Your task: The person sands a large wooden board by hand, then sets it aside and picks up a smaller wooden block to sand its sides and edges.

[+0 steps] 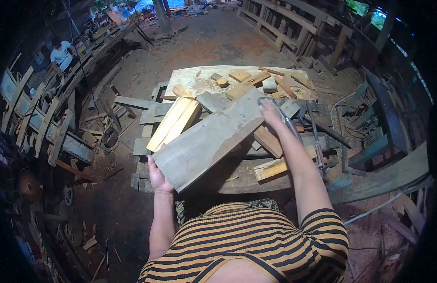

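Observation:
A wide grey-brown board point(211, 137) lies slanted over the work table, its near end low on the left and its far end up on the right. My left hand point(159, 177) grips the near-left end, fingers partly hidden under the board. At the far right edge is my right hand point(269, 112), blurred, with its fingers closed around something small and dark that I cannot make out. Beside the board on the left rests a bright yellow wood block point(173, 123). A brown block point(268, 141) and a yellowish block point(270, 170) are to the right.
Small wood offcuts point(239, 75) lie on a pale sheet point(190, 75) at the back. Metal tools point(315, 134) rest at the table's right side. Wooden racks stand left and right. A person point(62, 54) is at the far left.

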Demonstrator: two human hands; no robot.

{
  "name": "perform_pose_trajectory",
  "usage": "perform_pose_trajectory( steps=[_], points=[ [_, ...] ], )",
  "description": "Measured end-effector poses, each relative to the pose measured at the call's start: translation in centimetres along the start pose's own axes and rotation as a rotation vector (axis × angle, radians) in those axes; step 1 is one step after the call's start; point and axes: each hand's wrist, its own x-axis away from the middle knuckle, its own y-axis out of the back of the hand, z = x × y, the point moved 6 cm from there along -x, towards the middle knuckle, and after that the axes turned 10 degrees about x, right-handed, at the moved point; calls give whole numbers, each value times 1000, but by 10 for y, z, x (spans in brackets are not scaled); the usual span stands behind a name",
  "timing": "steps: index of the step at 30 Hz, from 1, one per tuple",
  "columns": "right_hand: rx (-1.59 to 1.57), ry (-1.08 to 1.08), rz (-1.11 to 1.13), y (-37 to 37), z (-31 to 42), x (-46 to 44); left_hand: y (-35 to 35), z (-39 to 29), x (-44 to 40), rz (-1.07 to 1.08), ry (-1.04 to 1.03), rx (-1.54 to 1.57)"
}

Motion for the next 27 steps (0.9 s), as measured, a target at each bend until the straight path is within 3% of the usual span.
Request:
perform_pose_trajectory(
  steps=[2,3,5,6,7,8,10,12,13,14,15,17,18,19,20,21,24,27],
  points=[
    [97,-286,-67,-7,-23,-6,-3,1,0,1,8,-13],
    [94,-281,-65,0,-10,-8,-4,1,0,0,3,-14],
    [-329,-310,114,2,56,-10,-6,1,0,-2,-1,-27],
    [-227,-95,-3,-15,98,-7,-6,1,-1,-7,-7,-29],
    [-234,-28,105,-10,157,2,-5,2,-1,-6,-7,-13],
    [-485,196,64,-7,212,19,-4,2,-1,-4,-6,4],
    [-455,496,332,15,306,57,3,1,-2,-43,-15,17],
    [-446,763,50,39,356,101,14,-3,-5,-77,-27,27],
    [-451,766,50,42,356,100,11,-3,-4,86,29,51],
    [-465,827,143,42,356,101,8,-4,-3,248,86,73],
    [-476,886,237,42,351,102,9,-4,-1,78,35,-48],
    [-532,855,191,34,310,71,-1,0,-1,24,19,-10],
    [-371,638,418,36,283,45,-2,0,-2,-26,3,29],
    [-429,415,415,12,234,22,-5,1,-2,0,1,36],
    [-497,386,262,3,187,0,-8,1,-3,4,0,38],
    [-471,201,119,-7,135,-17,-10,1,-3,4,-2,45],
    [-73,-99,103,-21,11,-47,-11,2,-2,-2,-4,50],
    [8,-268,118,-7,-3,-43,-6,0,-3,-8,-11,26]
  ],
)
